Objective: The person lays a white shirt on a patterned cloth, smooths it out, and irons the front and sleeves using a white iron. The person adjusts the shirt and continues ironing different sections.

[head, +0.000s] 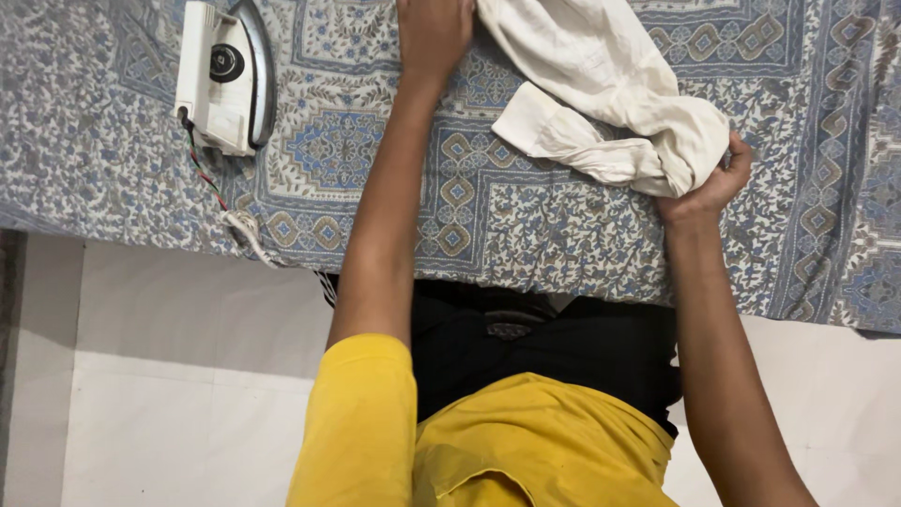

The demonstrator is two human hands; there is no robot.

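A cream-white garment [610, 84] lies bunched on a blue and white patterned cloth [526, 216] that covers a flat surface. My right hand [715, 183] grips a folded edge of the garment near the cloth's front right. At the top of the view, my left hand [432, 33] presses down beside the garment's upper left edge, fingers partly cut off by the frame. A sleeve cuff [530, 122] of the garment sticks out toward the middle of the cloth.
A white electric iron [225, 75] stands on its heel at the left of the cloth, its striped cord [216, 192] trailing over the front edge. Pale floor tiles [169, 376] lie below. I wear a yellow shirt and dark trousers.
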